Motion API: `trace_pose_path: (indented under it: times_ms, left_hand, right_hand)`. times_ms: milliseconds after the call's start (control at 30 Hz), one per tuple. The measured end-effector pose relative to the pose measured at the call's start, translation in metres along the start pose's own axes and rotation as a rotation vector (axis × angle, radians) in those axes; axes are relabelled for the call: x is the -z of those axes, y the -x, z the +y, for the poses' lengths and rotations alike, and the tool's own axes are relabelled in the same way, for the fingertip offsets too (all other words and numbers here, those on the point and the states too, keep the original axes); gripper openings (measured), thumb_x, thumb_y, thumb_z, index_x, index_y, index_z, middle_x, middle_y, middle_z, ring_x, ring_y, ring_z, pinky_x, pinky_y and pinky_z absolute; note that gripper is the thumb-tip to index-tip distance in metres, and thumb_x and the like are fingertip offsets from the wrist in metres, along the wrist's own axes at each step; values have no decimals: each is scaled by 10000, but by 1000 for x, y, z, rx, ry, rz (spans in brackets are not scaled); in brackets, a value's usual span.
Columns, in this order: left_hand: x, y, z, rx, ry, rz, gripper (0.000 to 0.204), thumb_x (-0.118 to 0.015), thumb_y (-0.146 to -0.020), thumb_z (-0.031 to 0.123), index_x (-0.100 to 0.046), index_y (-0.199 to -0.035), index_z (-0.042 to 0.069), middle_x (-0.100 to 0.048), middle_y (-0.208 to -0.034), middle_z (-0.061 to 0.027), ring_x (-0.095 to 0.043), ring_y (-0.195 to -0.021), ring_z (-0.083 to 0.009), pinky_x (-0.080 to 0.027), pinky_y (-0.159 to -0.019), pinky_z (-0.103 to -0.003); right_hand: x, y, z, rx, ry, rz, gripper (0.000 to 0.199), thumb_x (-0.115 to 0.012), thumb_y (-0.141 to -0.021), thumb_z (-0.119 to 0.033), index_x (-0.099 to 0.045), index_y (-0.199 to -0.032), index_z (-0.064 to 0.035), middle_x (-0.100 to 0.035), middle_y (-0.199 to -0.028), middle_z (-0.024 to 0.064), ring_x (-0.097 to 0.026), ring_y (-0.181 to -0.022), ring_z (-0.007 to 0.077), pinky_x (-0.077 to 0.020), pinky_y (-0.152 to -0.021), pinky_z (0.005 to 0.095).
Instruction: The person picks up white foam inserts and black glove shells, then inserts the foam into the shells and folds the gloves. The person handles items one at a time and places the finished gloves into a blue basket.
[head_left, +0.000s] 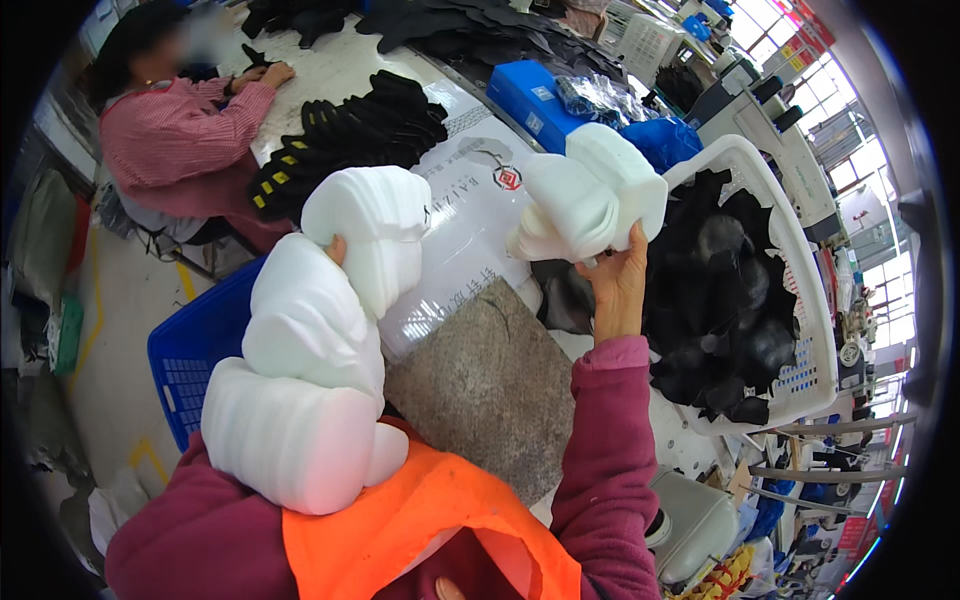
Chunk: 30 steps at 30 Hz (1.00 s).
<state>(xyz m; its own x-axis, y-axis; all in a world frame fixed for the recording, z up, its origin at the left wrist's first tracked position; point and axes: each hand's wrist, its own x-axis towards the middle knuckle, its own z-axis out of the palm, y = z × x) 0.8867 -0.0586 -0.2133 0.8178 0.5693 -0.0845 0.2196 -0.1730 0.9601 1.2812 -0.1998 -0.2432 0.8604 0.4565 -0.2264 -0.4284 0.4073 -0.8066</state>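
Note:
Along my left arm lie several stacks of thin white foam pads [310, 330], bunched from near my chest out over the table edge. A fingertip of my left hand [337, 250] shows between two of these stacks. The rest of that hand is hidden behind the foam, and it appears to hold the load. On the other side, my right hand [620, 285] is raised above the table, its fingers closed on the lower edge of another stack of white foam pads [590, 190]. Below, a worn grey square board [490, 385] lies on the table.
A white basket [815, 330] of black pieces [715, 290] stands at the right. A blue box [530, 100] sits at the back, and a blue crate [185, 350] at the left. A co-worker [180, 150] sits far left near stacked black pieces [350, 130].

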Motion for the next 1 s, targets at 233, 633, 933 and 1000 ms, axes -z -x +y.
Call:
trace_pose_path:
  times_ms: [233,633,933,1000]
  left_hand:
    - [4,-76,-49,-2,235,39,512,-596,-803,528,-532,-1096,113,-596,-1057,-102,-574,-998,-294,-445,-881,-432]
    - [5,-124,-77,27,400,27,548,-597,-811,536,-510,-1142,108,-586,-1093,-110,-566,-1027,-299,-441,-904,-440]
    - [0,-123,-76,13,451,48,575,-598,-817,542,-493,-1176,105,-579,-1120,-115,-561,-1049,-303,-439,-922,-447]
    - [1,-121,-78,18,461,58,582,-598,-818,543,-490,-1183,104,-578,-1127,-117,-560,-1054,-304,-438,-926,-448]
  right_hand:
    - [6,-102,34,8,267,176,754,-683,-728,-613,-476,-1352,-245,-458,-1362,31,-382,-1252,288,-217,-937,649]
    - [24,-139,74,230,-189,338,580,-518,-915,-446,-437,-1389,-120,-491,-1364,106,-511,-1225,305,-435,-973,536]
    - [-25,-105,63,549,-91,634,243,-606,-899,-182,-465,-985,-2,-562,-955,98,-588,-838,166,-519,-719,320]
    - [-33,-111,54,640,-40,568,251,-610,-894,-175,-467,-991,7,-567,-940,104,-593,-841,168,-521,-721,322]
